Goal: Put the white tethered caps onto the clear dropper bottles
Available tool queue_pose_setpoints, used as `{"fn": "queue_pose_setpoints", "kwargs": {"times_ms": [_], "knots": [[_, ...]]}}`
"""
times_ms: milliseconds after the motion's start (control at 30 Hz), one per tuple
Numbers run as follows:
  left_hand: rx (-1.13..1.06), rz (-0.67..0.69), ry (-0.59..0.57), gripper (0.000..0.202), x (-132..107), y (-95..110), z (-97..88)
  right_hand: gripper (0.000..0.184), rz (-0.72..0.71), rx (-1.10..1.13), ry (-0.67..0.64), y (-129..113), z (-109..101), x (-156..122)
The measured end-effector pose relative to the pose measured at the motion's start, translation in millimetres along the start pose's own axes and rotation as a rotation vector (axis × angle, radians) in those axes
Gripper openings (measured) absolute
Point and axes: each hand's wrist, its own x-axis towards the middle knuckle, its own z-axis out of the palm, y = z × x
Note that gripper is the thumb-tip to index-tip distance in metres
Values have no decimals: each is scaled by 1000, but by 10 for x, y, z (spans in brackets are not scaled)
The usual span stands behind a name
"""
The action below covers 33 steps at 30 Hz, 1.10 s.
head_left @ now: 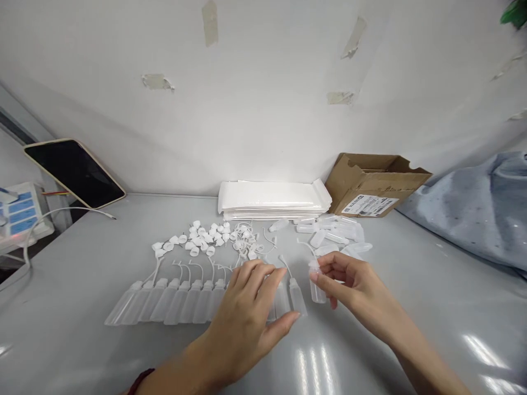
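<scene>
Nearest of all, the left hand (247,307) hovers over the grey surface (370,345), thumb and fingers apart, screening part of a row of bottles (193,302). Those visible carry thin tubes (287,267) (so they look done to that stage); loose bottles (348,229) beyond the right hand (349,280) show none and seem left, like the scattered white caps (196,241). The right, angled inward, pinches one tubed bottle (317,288) just beside the row.
</scene>
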Motion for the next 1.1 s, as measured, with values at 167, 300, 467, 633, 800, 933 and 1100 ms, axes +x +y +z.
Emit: {"fn": "queue_pose_setpoints", "kwargs": {"times_ms": [167, 300, 467, 633, 800, 933, 1100], "knots": [[-5, -27, 77, 35, 17, -24, -11, 11, 102, -128, -122, 70, -22, 102], [-30, -66, 165, 30, 39, -64, -33, 10, 101, -142, -160, 121, 101, 117], [-58, -103, 237, 27, 50, -92, -66, 15, 86, -152, -182, 144, 183, 99], [-70, -139, 242, 29, 52, -78, -91, 18, 65, -214, -153, 163, 197, 100], [-70, -174, 241, 29, 53, -79, -108, 24, 16, -272, -122, 183, 194, 95], [-54, -192, 242, 28, 54, -88, -111, 26, 3, -291, -112, 174, 161, 90], [1, -236, 233, 24, 63, -165, -137, 24, -6, -248, -41, 190, 30, 102]]}}
